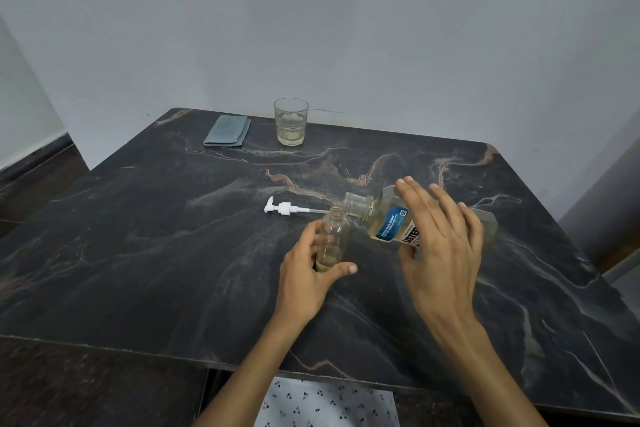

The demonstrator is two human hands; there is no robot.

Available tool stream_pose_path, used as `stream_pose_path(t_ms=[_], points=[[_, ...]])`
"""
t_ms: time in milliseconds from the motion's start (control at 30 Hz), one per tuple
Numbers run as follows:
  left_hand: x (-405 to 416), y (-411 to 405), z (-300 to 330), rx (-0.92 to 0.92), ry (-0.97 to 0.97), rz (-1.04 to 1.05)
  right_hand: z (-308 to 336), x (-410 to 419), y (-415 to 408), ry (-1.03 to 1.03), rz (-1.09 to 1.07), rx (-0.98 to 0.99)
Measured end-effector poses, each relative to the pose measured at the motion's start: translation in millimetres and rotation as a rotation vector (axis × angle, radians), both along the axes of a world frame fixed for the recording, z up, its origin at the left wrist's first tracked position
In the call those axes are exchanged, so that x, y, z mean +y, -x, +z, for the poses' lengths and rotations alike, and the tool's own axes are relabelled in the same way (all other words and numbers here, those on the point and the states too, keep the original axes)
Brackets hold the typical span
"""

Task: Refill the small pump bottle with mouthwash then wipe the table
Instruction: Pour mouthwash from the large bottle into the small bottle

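While tilted — clear, angular mouthwash bottle [388,222].

Right hand [441,246] covers most of the mouthwash bottle [384,218] label and body

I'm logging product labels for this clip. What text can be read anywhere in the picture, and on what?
"LISTE": large dark letters on the label of the mouthwash bottle, cut off by the right hand.
White lines on the label's blue band: too blurred to read.
Small square code mark on that band: unreadable.
Nothing else carries text.
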State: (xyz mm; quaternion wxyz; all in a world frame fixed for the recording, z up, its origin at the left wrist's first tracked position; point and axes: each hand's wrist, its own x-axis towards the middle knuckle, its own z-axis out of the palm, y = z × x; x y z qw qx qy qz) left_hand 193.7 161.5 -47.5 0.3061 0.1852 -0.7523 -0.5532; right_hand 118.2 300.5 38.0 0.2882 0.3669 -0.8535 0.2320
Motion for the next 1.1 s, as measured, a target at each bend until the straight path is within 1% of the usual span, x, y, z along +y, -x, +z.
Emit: stream_pose_path(t_ms=[1100], points=[[-0.6, 0.8, -0.3, 0.006, 0.001, 0.002, -0.3, 1.0, 1.3, -0.001, 0.004, 0.027]])
